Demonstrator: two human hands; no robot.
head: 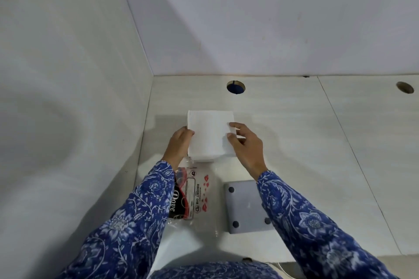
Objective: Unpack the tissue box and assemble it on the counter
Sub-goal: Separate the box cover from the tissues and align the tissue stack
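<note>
The stack of white tissues [209, 135] is lying on the pale counter [294, 142], with its long axis running away from the person toward the back wall. The left hand [179, 142] is gripping the stack's left edge, fingers curled against its side. The right hand [246, 142] is closing on the right edge, its thumb and forefinger pinching what looks like the top sheet or two, though the layers are too fine to separate here. Both hands are equally near, one on each long side.

The tissues are looking soft, matte and faintly embossed, squared into a loose block. Nearer the person than the stack, the emptied plastic wrapper [195, 192] is lying crinkled and glossy, printed in red and black. Right of the wrapper, a flat grey plate [246, 206] with dark round dots at its corners is resting on the counter. It is probably part of the box. Beyond the stack, a round hole [235, 87] is showing in the counter.
</note>
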